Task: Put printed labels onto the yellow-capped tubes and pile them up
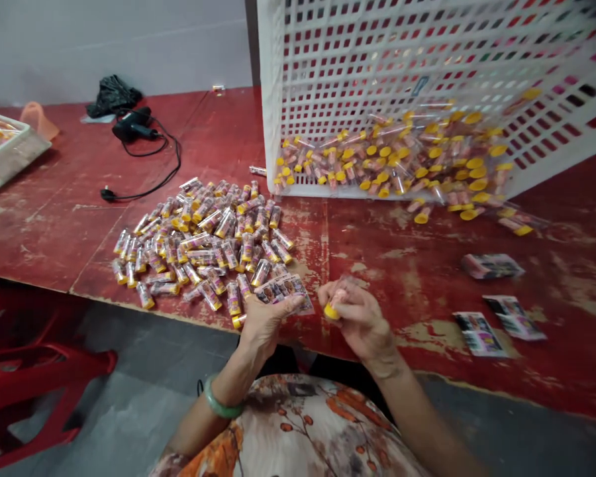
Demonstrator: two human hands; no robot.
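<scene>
My left hand point(265, 321) pinches a printed label sleeve point(293, 288) between thumb and fingers, at the front edge of the heap. In my right hand point(362, 321), closed fingers grip a small clear tube with a yellow cap point(332, 310); the cap points down and to the left. The fingers cover part of this tube, and pinkish contents show through it. To the left lies a heap of short clear tubes point(203, 238) with yellow ends and printed wraps. More printed sleeves point(479, 334) lie flat at the right, near a thicker stack of sleeves point(491, 265).
A white plastic basket point(273, 99) lies on its side, with yellow-capped tubes point(392, 156) spilling out. Farther left are a black hair dryer point(134, 124) with its cord, a black plastic bag point(113, 95) and a white tray point(17, 159). Red stools point(44, 371) stand below the table's left edge.
</scene>
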